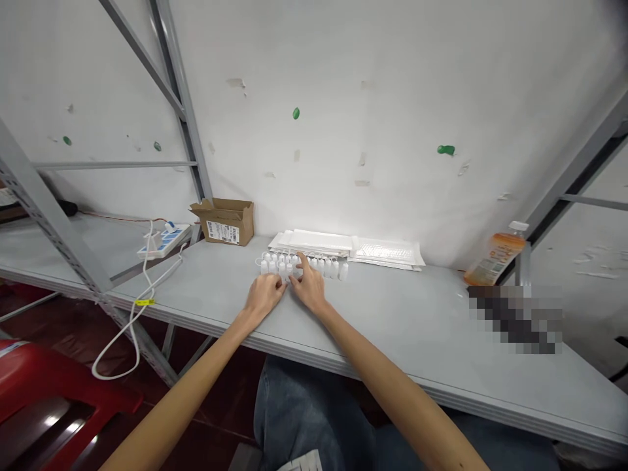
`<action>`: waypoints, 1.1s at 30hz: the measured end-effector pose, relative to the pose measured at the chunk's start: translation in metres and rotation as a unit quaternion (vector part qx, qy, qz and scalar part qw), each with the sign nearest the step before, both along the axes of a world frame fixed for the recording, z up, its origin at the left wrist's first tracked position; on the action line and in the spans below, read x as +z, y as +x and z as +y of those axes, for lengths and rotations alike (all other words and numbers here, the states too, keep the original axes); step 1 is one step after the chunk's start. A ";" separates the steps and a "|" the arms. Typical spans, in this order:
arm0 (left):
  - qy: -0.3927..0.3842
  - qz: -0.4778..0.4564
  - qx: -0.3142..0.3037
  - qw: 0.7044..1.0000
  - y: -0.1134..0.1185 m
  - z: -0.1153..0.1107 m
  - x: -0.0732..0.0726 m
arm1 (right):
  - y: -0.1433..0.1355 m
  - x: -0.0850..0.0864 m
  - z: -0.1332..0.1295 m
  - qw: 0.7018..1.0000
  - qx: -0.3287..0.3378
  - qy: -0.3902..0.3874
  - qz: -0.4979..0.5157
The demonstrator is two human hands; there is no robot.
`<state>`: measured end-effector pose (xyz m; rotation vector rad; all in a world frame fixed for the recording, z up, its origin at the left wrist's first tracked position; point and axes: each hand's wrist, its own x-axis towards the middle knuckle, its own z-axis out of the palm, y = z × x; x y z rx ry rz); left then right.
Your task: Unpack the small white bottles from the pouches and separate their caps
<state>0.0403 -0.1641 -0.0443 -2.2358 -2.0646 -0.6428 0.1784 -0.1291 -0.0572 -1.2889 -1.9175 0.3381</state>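
Several small white bottles (335, 268) with looped caps stand in close rows on the grey table (387, 314). At the near edge of the rows is my left hand (265, 291), its fingers curled together; whether anything is between them is too small to make out. My right hand (309, 282) is just beside it, thumb and index finger apart, with the index finger reaching over the bottles and the thumb low near the front row. The fingers partly cover some bottles. Behind the rows lie white padded envelopes (387, 252) in a flat stack.
An open cardboard box (228, 222) stands at the back left, beside a power strip (167, 242) with a white cable. An orange-labelled bottle (498, 255) and a blurred dark item lie at the right. Metal posts frame the table; a red stool (53, 386) is lower left.
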 end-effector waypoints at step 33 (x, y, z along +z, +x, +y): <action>0.141 0.084 -0.362 0.918 0.175 0.052 -0.021 | 0.288 0.000 0.077 0.885 -0.271 0.007 -0.380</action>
